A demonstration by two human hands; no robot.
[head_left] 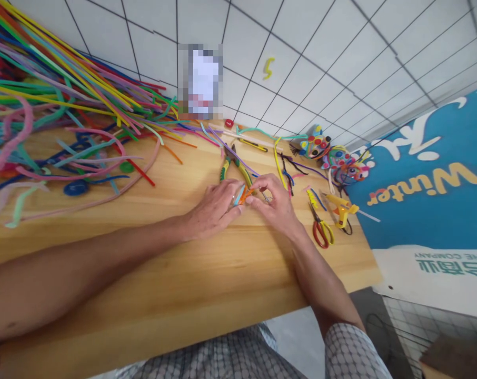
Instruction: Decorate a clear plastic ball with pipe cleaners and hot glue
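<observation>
My left hand (217, 209) is closed around a small piece wound with light blue and orange pipe cleaner (239, 196), held just above the wooden table. From the right, my right hand (276, 205) pinches the orange strand at the same piece, thumb and forefinger pressed together. The fingers cover much of it, so its full shape is hidden. Just beyond the hands lie pliers (243, 172) with green and yellow handles, partly covered by my fingers. A purple pipe cleaner (232, 152) crosses near them.
A heap of coloured pipe cleaners (84, 100) fills the back left. A blurred phone (205, 79) leans on the tiled wall. At right lie scissors (321, 231), a yellow glue gun (343, 208) and decorated figures (345, 163). A yellow cutter knife (253, 143) lies near the wall.
</observation>
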